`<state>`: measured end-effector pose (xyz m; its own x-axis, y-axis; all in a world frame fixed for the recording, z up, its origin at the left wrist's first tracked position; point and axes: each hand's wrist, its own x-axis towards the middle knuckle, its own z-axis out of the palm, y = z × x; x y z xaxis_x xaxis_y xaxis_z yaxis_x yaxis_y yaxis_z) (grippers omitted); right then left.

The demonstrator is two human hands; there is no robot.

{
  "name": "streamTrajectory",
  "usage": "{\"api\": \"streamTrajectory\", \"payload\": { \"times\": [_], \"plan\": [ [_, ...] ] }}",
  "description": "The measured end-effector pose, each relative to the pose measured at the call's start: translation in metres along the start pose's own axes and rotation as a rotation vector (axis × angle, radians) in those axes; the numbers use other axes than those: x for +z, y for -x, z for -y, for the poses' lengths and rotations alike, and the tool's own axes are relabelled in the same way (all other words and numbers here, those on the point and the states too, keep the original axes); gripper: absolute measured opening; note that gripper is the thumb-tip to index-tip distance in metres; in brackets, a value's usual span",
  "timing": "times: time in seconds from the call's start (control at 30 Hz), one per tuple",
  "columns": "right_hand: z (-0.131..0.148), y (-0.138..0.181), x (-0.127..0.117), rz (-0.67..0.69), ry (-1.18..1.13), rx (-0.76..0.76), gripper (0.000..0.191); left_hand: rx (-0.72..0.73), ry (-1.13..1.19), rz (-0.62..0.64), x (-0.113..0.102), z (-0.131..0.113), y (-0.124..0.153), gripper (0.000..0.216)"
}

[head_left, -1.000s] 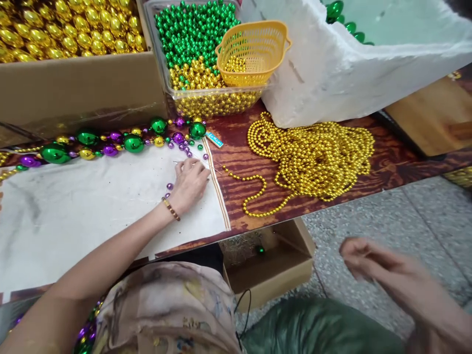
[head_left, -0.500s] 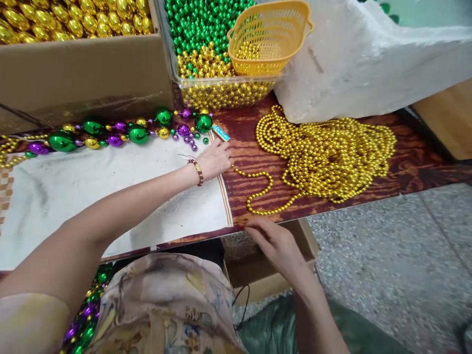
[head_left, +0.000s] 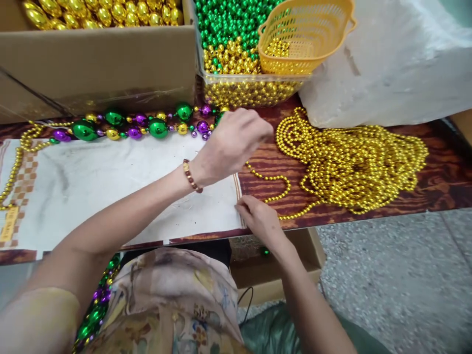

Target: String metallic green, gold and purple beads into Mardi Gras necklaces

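Observation:
My left hand (head_left: pixel 231 145), a beaded bracelet (head_left: pixel 189 173) at its wrist, is raised over the right end of a white cloth (head_left: pixel 110 182). Its fingers are curled together; whatever they hold is hidden. My right hand (head_left: pixel 261 219) rests at the cloth's right edge, fingertips pressed together on something too small to make out. Behind the left hand lies a necklace (head_left: pixel 158 128) of large green, purple and gold beads, its right end partly covered. Between the hands and a heap of gold bead strands (head_left: pixel 354 162), a loose gold strand (head_left: pixel 287 187) winds across the table.
A cardboard box (head_left: pixel 99 69) of large gold beads stands back left. Beside it, a clear tub (head_left: pixel 250 91) holds green and gold beads, with a yellow basket (head_left: pixel 309 29) on top. White wrapping (head_left: pixel 387 83) stands back right. An open carton (head_left: pixel 309 255) sits below the table edge.
My left hand has lifted from the table near the blue label, which is now out of sight. My right hand has moved to the cloth's edge. The camera view has shifted left.

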<state>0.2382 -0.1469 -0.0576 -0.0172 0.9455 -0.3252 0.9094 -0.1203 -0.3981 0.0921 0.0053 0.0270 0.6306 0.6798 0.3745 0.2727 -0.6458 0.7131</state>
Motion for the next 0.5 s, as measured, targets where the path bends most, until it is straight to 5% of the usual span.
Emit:
{"api": "streamTrajectory", "payload": {
  "times": [0.13, 0.27, 0.4, 0.5],
  "plan": [
    [-0.007, -0.007, -0.013, -0.038, -0.115, -0.049, 0.016, -0.314, 0.39, -0.226, -0.025, 0.004, 0.048, 0.012],
    [0.002, -0.02, -0.037, 0.017, -0.34, -0.182, 0.017, -0.592, 0.699, -0.052, -0.015, 0.019, 0.098, 0.012],
    [0.022, -0.04, -0.057, 0.236, -0.624, -0.316, 0.021, -0.642, 0.911, 0.107, 0.008, 0.018, 0.12, 0.018],
    [0.035, -0.053, -0.059, 0.233, -0.717, -0.351, 0.019, -0.68, 1.037, 0.084, 0.016, 0.016, 0.125, 0.022]
  ]
}}
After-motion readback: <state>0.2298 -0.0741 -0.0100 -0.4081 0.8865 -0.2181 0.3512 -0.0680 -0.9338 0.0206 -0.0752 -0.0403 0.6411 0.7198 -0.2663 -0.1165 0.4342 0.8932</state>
